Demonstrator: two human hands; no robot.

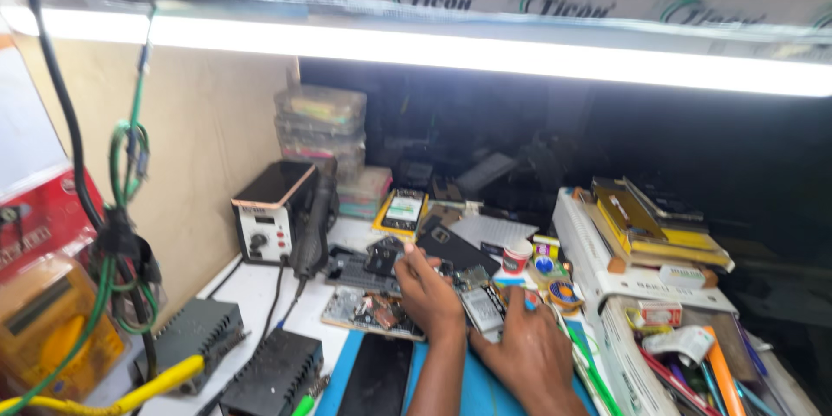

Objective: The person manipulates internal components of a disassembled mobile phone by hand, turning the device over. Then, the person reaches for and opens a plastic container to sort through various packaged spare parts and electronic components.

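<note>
My left hand (427, 293) rests on a cluttered bench, its thumb up, over a small circuit board (371, 311) and loose phone parts. My right hand (530, 348) lies flat with fingers spread beside a small white phone module (482, 307), touching the clutter near a round tin (564, 294). A dark phone (376, 376) lies face up on the blue mat (485, 394) just left of my left forearm. I cannot tell whether either hand pinches a small part.
A hot-air rework station (273, 213) with its black handpiece (313, 227) stands at the left. Black power units (271, 375) and cables sit at the front left. Stacked plastic boxes (320, 128) stand behind. White trays with tools and pens (685, 355) fill the right.
</note>
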